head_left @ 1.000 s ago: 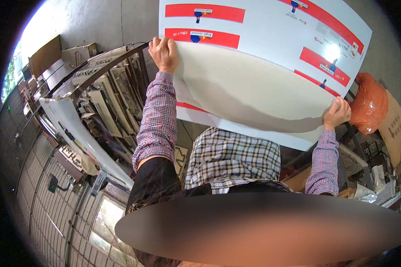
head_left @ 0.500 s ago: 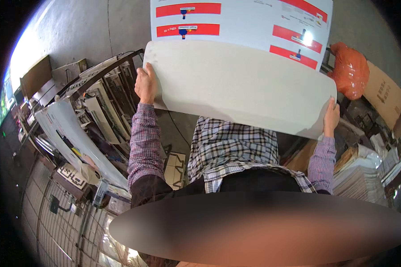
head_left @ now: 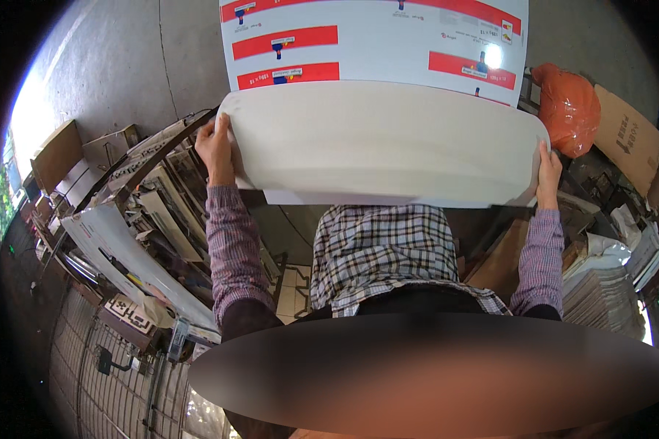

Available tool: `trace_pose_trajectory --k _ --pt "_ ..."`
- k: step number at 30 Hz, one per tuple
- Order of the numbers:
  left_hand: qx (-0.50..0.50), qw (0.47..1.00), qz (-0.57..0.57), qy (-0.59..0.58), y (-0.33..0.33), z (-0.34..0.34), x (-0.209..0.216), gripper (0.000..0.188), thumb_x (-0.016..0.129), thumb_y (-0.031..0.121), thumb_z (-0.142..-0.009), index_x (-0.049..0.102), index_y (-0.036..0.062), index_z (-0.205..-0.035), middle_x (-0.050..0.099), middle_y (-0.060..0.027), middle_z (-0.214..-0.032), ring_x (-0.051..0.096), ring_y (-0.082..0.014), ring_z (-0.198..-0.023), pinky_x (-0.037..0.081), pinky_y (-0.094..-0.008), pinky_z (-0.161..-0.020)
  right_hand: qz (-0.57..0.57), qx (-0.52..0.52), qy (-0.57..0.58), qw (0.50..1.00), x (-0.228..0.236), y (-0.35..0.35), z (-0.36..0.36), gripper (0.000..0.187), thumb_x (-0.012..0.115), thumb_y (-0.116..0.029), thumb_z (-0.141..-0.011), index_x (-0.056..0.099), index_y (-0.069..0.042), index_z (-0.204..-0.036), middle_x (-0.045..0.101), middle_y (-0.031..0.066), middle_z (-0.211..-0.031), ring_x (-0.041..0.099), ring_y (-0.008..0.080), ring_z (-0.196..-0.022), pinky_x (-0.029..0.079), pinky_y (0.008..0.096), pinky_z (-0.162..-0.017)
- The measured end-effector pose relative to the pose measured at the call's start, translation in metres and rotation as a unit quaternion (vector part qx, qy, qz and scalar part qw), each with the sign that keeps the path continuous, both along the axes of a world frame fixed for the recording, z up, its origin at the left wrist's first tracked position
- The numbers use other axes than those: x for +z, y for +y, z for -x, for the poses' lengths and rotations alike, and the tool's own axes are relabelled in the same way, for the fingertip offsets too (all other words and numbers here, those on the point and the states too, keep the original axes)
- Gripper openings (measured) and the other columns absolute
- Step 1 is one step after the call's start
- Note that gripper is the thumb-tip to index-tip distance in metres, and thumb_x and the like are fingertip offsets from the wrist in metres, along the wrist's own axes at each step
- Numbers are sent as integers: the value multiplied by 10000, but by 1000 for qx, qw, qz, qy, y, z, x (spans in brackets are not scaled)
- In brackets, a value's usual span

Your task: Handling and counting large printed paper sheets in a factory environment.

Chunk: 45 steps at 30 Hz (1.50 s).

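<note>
A wide pale grey-white board [head_left: 381,139] with rounded corners spans the space in front of my body, slightly bowed. My left hand [head_left: 216,152] grips its left end, thumb on top and the other fingers mostly hidden behind the edge. At the opposite end my right hand [head_left: 548,175] is closed on the right edge in the same way. Just beyond the board's far edge lies a large white printed sheet [head_left: 381,51] with red bands and small blue figures. A thin pale strip [head_left: 329,198] shows under the board's near edge; whether it belongs to the printed sheet I cannot tell.
To the left stands a rack [head_left: 172,208] packed with upright boards, with a long white panel [head_left: 135,252] beside it. An orange plastic bag [head_left: 570,110] and a brown carton [head_left: 626,139] are at the right. Stacked sheets [head_left: 600,300] lie nearer on that side.
The board has levelled out: its left end has come nearer and its right end has gone slightly farther away. Both hands keep their grip. A pale strip now shows beneath its near edge.
</note>
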State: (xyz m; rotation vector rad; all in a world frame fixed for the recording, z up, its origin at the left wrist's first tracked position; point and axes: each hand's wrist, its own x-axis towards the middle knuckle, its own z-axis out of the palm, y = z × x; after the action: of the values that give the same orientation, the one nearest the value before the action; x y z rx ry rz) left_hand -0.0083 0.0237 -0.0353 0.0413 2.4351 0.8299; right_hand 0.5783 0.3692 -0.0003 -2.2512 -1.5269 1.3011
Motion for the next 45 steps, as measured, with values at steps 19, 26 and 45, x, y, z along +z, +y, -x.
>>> trace_pose_trajectory --k 19,26,45 --pt "348 929 -91 88 187 53 -92 397 622 31 -704 501 -17 -1080 589 -208 -1042 601 -306 -926 495 -392 -845 -145 -87 -129 977 -148 153 91 673 586 -455 -795 488 137 -1099 529 329 -1165 533 415 -1085 394 441 -945" --pt "138 983 42 111 102 83 -74 486 617 302 -746 577 -139 -945 627 -306 -967 630 -370 -906 483 -422 -816 -193 2 6 981 -114 116 39 554 640 -399 -791 536 84 -1042 579 229 -1077 567 303 -955 429 387 -864" --pt "-165 977 -117 -71 131 -24 151 266 668 182 -757 650 -68 -845 645 -131 -795 621 -201 -674 490 -344 -564 -204 -369 75 904 174 -299 -148 364 593 -273 -902 625 37 -713 522 7 -697 460 122 -659 389 321 -586"
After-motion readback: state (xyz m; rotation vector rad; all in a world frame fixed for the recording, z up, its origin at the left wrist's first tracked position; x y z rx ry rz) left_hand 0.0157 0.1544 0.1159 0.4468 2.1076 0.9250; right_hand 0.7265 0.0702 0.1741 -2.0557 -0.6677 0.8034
